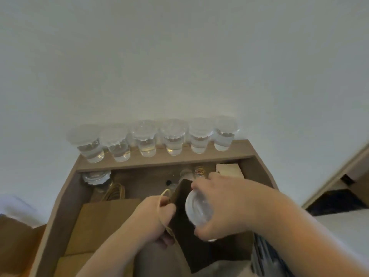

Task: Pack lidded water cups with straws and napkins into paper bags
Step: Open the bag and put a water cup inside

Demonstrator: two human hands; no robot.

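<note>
**A:** One clear plastic water cup with a lid (197, 210) is hanging over the mouth of the open brown paper bag (201, 254). The right hand (227, 202) is gripping it round the side, and it is looking tilted.

**B:** So water is maybe leaking at the lid, if it is going in sideways?

**A:** Yes. The left hand (157, 214) is gripping the bag's rim beside the twine handle (162, 198). If this hand is slipping, the mouth is closing and the cup is catching the edge.

Person, two limbs in view.
1. Left hand (157, 214): bare, with bare forearm running in from 7 o'clock.
2. Right hand (225, 202): bare, with bare forearm running in from 4 o'clock.

Outlines slightly blurred.
</note>
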